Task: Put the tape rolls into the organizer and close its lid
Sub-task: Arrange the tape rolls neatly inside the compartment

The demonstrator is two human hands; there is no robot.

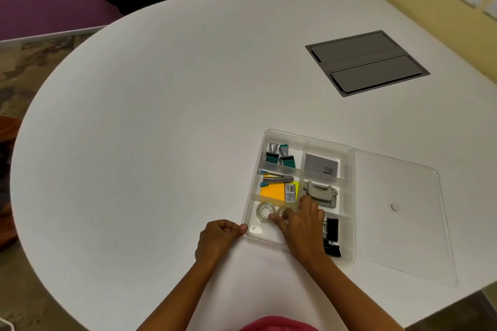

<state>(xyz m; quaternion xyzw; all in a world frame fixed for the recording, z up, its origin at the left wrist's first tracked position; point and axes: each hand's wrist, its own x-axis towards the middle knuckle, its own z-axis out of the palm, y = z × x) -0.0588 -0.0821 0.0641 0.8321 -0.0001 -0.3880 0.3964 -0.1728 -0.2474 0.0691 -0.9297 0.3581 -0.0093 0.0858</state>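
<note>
The counter (pixel 161 115) lies bare left of and beyond the organizer (pixel 352 209); its flat lid (pixel 403 223) fills the right side, seemingly hinged there, and the right hand (pixel 304 220) covers the front-left compartment.

White table (pixel 161 115), rounded far edge. Clear plastic organizer (pixel 352 196) near the front, divided into compartments; its lid (pixel 403 223) lies open flat on the table to the right. Near-left compartment: two clear tape rolls, one (pixel 264 212) lying flat and free, the second (pixel 282 213) just beside it, partly under the right hand (pixel 304 226), fingertips on it. Left hand (pixel 219 235) loosely curled, thumb touching the organizer's near-left corner. Other compartments: stamps (pixel 279 157), grey card box (pixel 321 165), orange sticky notes (pixel 272 191), grey hole punch (pixel 321 192), black binder clips (pixel 331 234). Grey floor-box hatch (pixel 367 63) set into the table, far right.
</note>
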